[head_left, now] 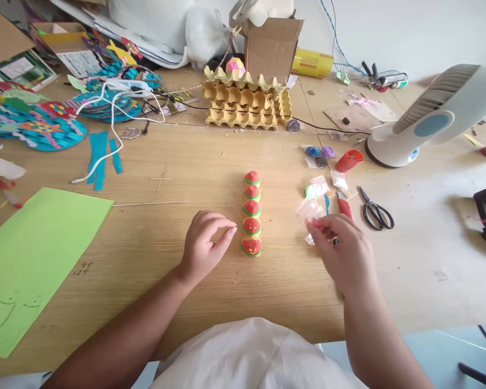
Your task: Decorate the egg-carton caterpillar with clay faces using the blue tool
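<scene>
A strip of egg-carton cups (252,208), painted red with green bands and yellow undersides, lies lengthwise away from me in the middle of the table. The nearest cup bears a small yellow smiling face. Just left of the strip is my left hand (206,242), thumb and forefinger pinched together; whatever is between them is too small to make out. My right hand (346,251), over to the right, pinches a small clear plastic bag (309,209) with something red at its fingertips. Beneath and behind that hand lie more little bags of coloured clay (316,187).
Black-handled scissors (376,210) and a red cutter (344,205) lie at right, near a red cup (349,160) and a white fan (425,119). Egg cartons (243,102) are stacked at the back. Green paper (40,259) and thin sticks (149,203) lie at left.
</scene>
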Available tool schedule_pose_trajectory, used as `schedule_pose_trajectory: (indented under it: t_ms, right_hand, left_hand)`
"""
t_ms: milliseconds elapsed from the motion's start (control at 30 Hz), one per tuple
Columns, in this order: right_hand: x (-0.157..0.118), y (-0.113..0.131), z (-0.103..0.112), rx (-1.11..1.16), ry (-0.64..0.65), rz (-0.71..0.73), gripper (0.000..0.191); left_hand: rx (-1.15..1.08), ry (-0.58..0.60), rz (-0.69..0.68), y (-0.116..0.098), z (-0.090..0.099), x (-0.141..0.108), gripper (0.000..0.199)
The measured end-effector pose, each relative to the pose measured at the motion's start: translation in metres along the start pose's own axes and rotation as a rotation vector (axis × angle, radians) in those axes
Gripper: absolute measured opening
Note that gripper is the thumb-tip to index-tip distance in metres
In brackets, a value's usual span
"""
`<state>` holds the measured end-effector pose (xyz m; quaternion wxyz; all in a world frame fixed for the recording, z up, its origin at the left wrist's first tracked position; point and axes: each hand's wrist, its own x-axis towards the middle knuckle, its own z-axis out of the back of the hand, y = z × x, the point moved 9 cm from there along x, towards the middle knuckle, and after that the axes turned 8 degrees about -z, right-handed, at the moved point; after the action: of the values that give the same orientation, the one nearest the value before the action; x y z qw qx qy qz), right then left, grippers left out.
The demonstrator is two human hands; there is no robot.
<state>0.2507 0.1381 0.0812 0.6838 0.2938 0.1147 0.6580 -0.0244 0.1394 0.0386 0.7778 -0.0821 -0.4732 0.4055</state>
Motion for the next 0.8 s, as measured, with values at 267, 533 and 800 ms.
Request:
schedule_pose_trajectory:
  t_ms: [267, 533, 800]
  right_hand:
    - [-0.023, 0.023, -0.074, 0.494, 0.26, 0.095, 0.013]
    - [-0.023, 0.023, -0.066, 0.521, 0.18, 0.145, 0.012]
    - [-0.033, 0.033, -0.078, 0.543, 0.227, 0.248, 0.014]
  left_hand:
    - [-0.078, 0.045, -0.02, -0.011, -0.003, 0.0, 0.014]
    - [-0.273, 0.159, -0.003, -0.025, -0.015, 0.0, 0.016]
    - [-0.358, 0.164, 0.045, -0.021, -0.019, -0.004, 0.016]
